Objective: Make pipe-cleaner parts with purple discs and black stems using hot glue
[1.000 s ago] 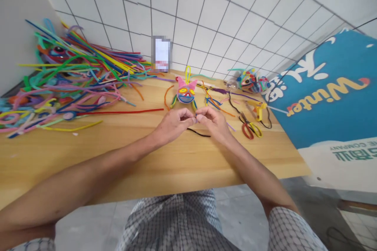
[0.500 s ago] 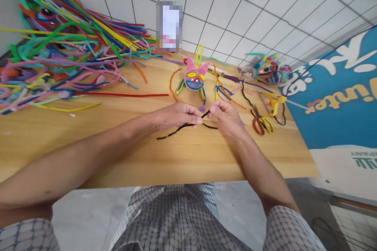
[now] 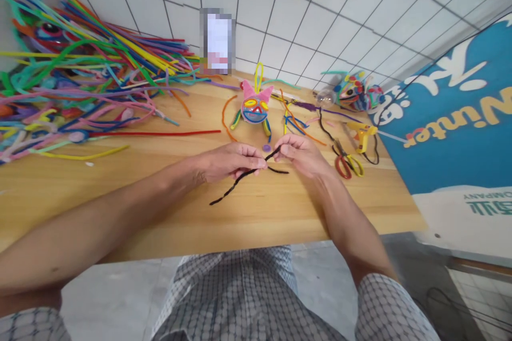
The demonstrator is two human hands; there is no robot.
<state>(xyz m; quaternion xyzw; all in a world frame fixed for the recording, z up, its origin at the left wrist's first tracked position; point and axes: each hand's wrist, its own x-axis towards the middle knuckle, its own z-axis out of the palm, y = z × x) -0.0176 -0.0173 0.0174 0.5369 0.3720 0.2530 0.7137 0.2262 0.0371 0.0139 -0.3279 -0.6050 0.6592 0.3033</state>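
Observation:
My left hand (image 3: 230,161) and my right hand (image 3: 298,153) are both pinched on a thin black pipe cleaner (image 3: 236,184) just above the wooden table (image 3: 160,202). Its long end trails down to the left and rests on the wood; a short end sticks out between the hands. A small purple piece (image 3: 266,147) lies just beyond my fingers. Behind it stands a pink and blue pipe-cleaner figure (image 3: 255,106) with pointed ears and a yellow loop on top.
A large heap of coloured pipe cleaners (image 3: 80,85) covers the table's left back. A long red pipe cleaner (image 3: 160,132) lies in front of it. Red and yellow scissors (image 3: 347,162), a yellow glue gun (image 3: 363,134) and another colourful figure (image 3: 354,93) lie right. A blue banner (image 3: 452,122) stands at the right edge.
The hands have drawn slightly apart, and the black pipe cleaner has been pulled out so that its long end now hangs down left onto the table.

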